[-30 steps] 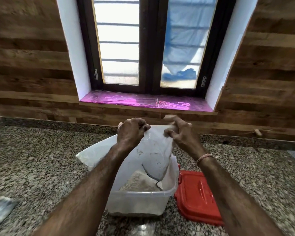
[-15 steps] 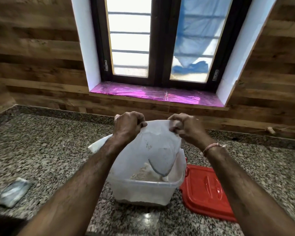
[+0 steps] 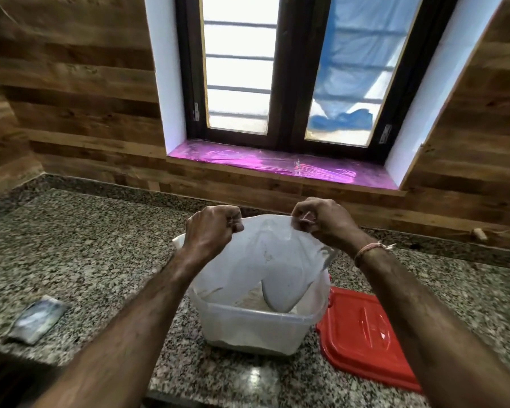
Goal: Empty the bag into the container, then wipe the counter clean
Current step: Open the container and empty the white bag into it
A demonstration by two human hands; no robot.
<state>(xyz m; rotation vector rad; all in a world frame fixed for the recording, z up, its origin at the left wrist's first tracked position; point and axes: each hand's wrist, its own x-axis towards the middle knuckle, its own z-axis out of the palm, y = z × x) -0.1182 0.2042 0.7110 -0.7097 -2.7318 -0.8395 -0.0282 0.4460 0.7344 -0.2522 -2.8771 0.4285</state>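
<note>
A clear plastic bag (image 3: pixel 271 260) hangs upside down over a translucent white container (image 3: pixel 256 328) on the speckled granite counter (image 3: pixel 86 260). My left hand (image 3: pixel 211 232) grips the bag's upper left corner and my right hand (image 3: pixel 321 220) pinches its upper right corner. The bag's lower tip dips inside the container, where pale powder lies on the bottom. The container's far rim is hidden behind the bag.
A red lid (image 3: pixel 365 334) lies flat right of the container, touching it. A small grey folded cloth (image 3: pixel 37 319) rests on the counter at the left. A wooden wall and a window with a pink sill (image 3: pixel 277 163) stand behind.
Both hands have drawn the bag's top corners further apart, stretching it wider over the container. The view has tilted and drifted, showing more counter on the left.
</note>
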